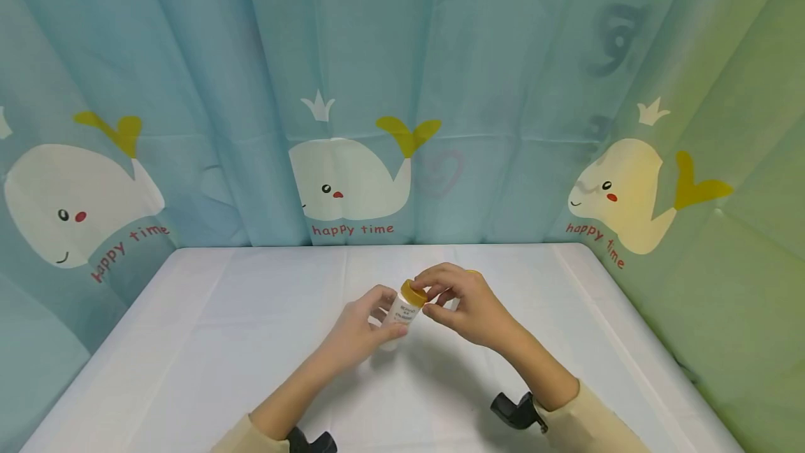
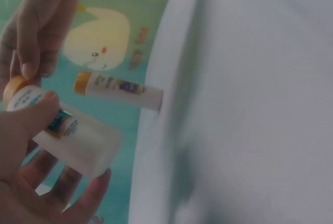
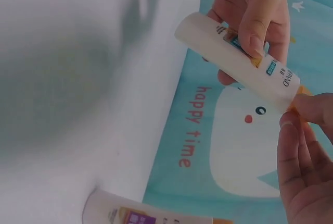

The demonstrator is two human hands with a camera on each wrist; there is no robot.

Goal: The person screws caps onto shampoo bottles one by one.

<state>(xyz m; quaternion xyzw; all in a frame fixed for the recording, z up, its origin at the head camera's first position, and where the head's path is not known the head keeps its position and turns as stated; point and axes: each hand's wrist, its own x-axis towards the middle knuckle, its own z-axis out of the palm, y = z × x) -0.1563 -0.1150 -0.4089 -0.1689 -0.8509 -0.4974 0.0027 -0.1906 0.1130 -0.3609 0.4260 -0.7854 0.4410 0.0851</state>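
A white plastic bottle (image 1: 402, 312) with a printed label leans to the right above the table in the head view. My left hand (image 1: 360, 331) grips its body, thumb on the near side and fingers round the far side. The orange-yellow cap (image 1: 413, 293) is on the bottle's top, and my right hand (image 1: 470, 305) pinches it between thumb and fingertips. In the right wrist view the thumb and fingers cover most of that cap. Behind them a second white bottle (image 2: 122, 91) with an orange cap stands upright; my right hand hides most of it in the head view.
A white cloth covers the table (image 1: 207, 341). Beyond its far edge hangs a blue-green curtain (image 1: 490, 89) with printed whales. A black wrist camera mount (image 1: 517, 411) sits on the right forearm, another (image 1: 312, 441) on the left.
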